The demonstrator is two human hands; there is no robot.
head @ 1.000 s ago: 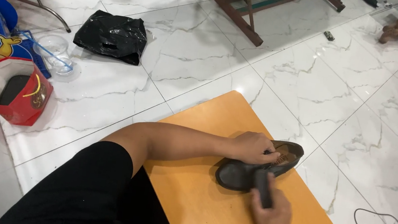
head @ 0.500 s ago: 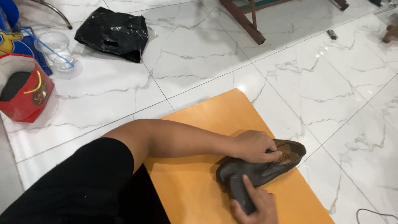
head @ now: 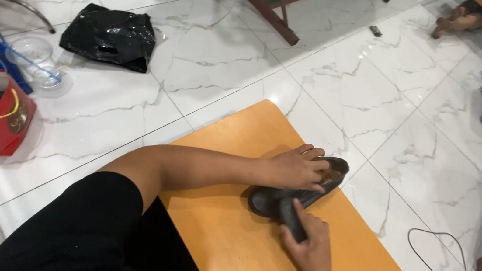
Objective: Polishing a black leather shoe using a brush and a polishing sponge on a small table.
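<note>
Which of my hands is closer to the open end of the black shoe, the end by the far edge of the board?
Left. The left hand rests on the black shoe beside its opening, while the right hand holds a dark brush against the opposite, nearer end.

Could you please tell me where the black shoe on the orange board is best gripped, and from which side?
Probably at the open collar, from above and the far end. The black shoe lies lengthwise on the orange board, opening upward; the left hand already rests over that opening, its fingers at the rim. The right hand presses a dark brush-like object against the near end, so that end is taken.
</note>
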